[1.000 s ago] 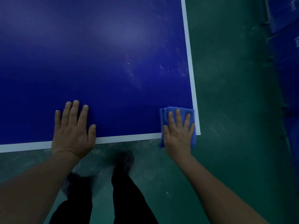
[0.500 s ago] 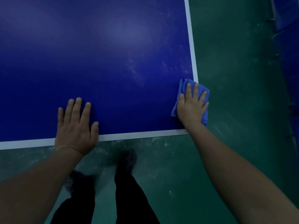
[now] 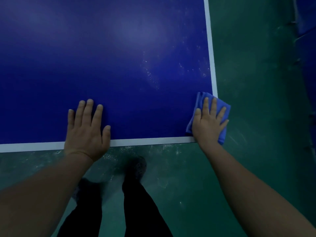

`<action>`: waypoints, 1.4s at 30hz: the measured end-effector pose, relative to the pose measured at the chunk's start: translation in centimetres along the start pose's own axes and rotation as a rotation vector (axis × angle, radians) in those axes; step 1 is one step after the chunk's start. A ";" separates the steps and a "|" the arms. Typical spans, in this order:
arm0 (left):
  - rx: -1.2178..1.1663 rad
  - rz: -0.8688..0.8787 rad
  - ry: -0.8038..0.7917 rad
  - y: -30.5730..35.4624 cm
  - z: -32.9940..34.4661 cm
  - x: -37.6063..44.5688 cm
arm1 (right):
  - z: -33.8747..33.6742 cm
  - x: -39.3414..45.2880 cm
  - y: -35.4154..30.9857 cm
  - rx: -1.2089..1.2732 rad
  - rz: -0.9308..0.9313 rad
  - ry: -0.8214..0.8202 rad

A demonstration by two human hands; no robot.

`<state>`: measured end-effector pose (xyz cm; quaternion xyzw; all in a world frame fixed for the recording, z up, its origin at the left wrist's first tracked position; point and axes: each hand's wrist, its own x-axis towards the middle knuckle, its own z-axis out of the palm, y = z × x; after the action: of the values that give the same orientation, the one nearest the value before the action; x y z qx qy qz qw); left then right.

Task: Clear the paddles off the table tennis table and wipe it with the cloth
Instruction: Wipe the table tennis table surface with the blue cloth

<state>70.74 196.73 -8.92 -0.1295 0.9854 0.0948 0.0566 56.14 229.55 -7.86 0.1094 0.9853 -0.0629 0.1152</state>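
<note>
Our right hand (image 3: pixel 209 124) lies flat with fingers spread, pressing the folded blue cloth (image 3: pixel 222 108) onto the near right corner of the dark blue white-edged table tennis table (image 3: pixel 111 65); part of the cloth overhangs the right edge. Our left hand (image 3: pixel 87 129) rests open, palm down, on the near edge, above the green floor (image 3: pixel 256 82).

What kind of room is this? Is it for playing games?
Probably a table tennis hall or sports room. You can see a blue table tennis table with white edge lines, a green sports-type floor, and blue barrier panels.
</note>
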 end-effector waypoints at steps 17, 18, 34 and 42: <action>-0.051 0.011 0.010 -0.4 -0.1 0.0 | 1.0 -3.6 -2.1 -0.233 -0.588 -0.106; -0.053 0.011 0.017 -0.4 -0.1 0.0 | 1.7 -5.5 -3.0 -0.249 -0.667 -0.117; -0.153 0.011 0.211 -0.4 0.4 -0.1 | -0.1 10.4 -12.7 -0.139 -0.385 0.051; -0.030 -0.014 0.049 -0.2 0.0 0.0 | 0.7 4.9 -10.4 -0.121 -0.378 0.030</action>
<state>70.80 196.50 -8.97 -0.1392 0.9841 0.1058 0.0312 49.23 220.34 -8.65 -0.0837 0.9919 -0.0223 0.0929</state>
